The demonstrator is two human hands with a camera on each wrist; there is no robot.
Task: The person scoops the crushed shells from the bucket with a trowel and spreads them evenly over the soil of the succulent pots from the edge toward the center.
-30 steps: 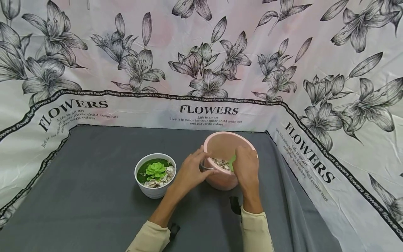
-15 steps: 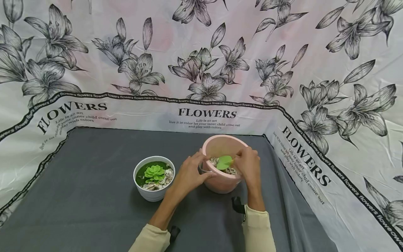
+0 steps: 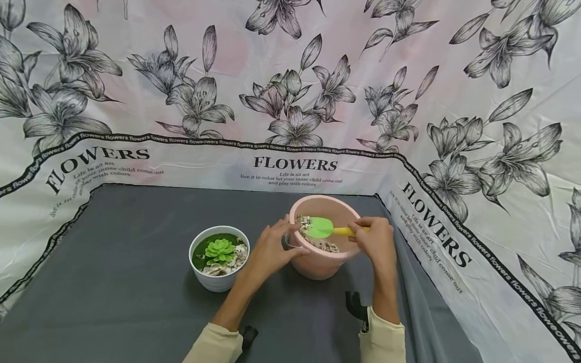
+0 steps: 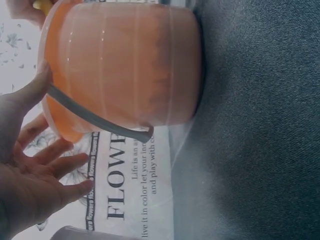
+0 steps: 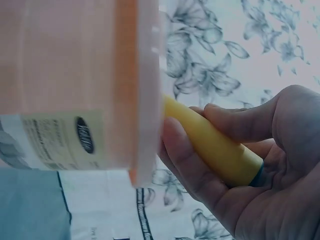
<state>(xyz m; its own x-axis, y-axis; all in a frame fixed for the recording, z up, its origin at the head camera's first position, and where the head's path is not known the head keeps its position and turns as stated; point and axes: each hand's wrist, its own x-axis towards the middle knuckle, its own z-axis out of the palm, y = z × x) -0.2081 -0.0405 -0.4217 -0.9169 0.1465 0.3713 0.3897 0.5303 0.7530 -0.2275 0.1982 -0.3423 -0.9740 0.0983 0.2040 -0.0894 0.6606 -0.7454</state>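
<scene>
A pink plastic bucket (image 3: 320, 262) with a grey handle (image 4: 95, 117) stands upright on the dark cloth, small beige pebble-like pieces (image 3: 327, 246) inside it. My left hand (image 3: 271, 252) holds the bucket's rim on its left side, thumb at the front, the other fingers spread. My right hand (image 3: 378, 244) grips the yellow handle (image 5: 215, 145) of a small trowel over the bucket's right rim. The trowel's green blade (image 3: 320, 228) points left inside the bucket, touching or just above a heap of pieces near the left wall.
Left of the bucket stands a white pot (image 3: 218, 283) with a green artificial succulent (image 3: 220, 251) and pale shells or stones. Dark grey cloth (image 3: 136, 262) covers the table. Flower-printed curtains (image 3: 290, 166) enclose the back and sides.
My right hand has moved right and now holds the trowel more level. Its blade, mostly hidden a second ago, shows fully on the bucket's left side. My left hand stays on the rim.
</scene>
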